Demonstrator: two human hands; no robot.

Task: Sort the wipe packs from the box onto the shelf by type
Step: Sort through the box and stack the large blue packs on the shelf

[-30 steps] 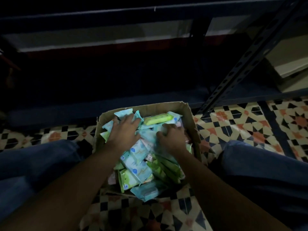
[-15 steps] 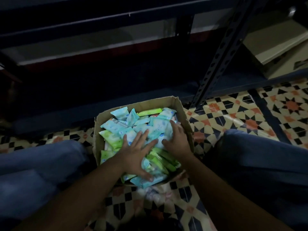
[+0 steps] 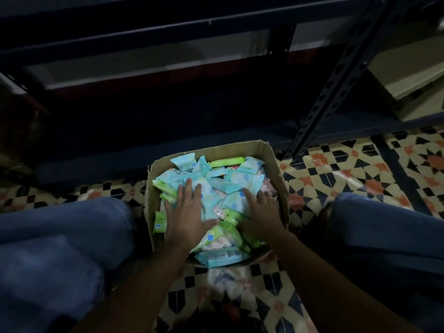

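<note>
Hands, left point(image 3: 186, 216) and right point(image 3: 260, 212), have spread apart over the wipe packs point(image 3: 217, 186).

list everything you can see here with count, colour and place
cardboard box: one, brown, open, on the floor between the knees
wipe packs: many, too jumbled to count, light blue, green and a few pink, piled in the box
shelf: one, dark metal, behind the box, its boards too dark to read
floor: patterned tiles, cream, black and orange
second box: one, pale, far right on the shelf
legs: two, blue trousers, either side of the box
left hand: fingers spread, resting on the packs
right hand: fingers spread, resting on the packs
</note>
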